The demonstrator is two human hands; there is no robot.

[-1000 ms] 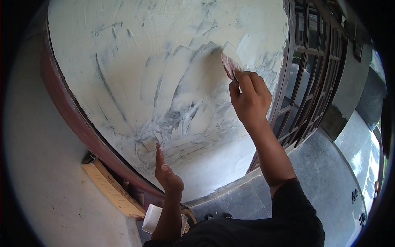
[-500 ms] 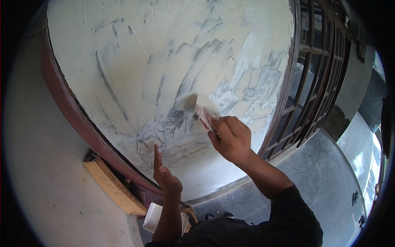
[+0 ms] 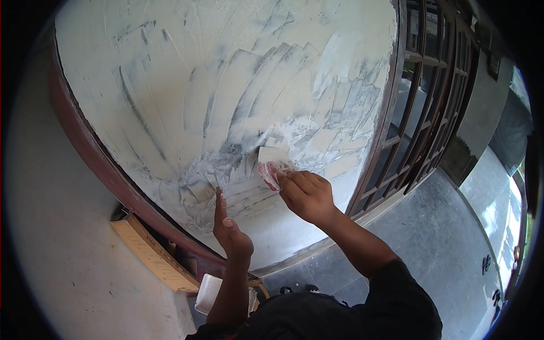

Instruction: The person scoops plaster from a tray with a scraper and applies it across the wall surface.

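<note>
My right hand (image 3: 309, 195) grips a putty scraper (image 3: 272, 164), pale and red with white smears, whose blade lies against the wall at about the middle of the view. The wall (image 3: 238, 85) is coated in cream and white filler, streaked with grey arcs and ridges. Lower and to the left, my left hand (image 3: 226, 226) is seen side-on with straight fingers pointing up by the smeared lower patch; whether its fingertips touch the wall, I cannot tell. I see nothing held in it.
A dark red band (image 3: 93, 147) borders the wall's left side. A long cardboard piece (image 3: 147, 249) and a white container (image 3: 208, 293) are low at left. A wooden grid-paned window frame (image 3: 420, 113) runs along the right. Below are grey floor tiles (image 3: 430, 232) with small dark objects (image 3: 486, 264).
My right hand has swept the scraper down and to the left from the upper right of the coated wall. My left hand has stayed nearly in place.
</note>
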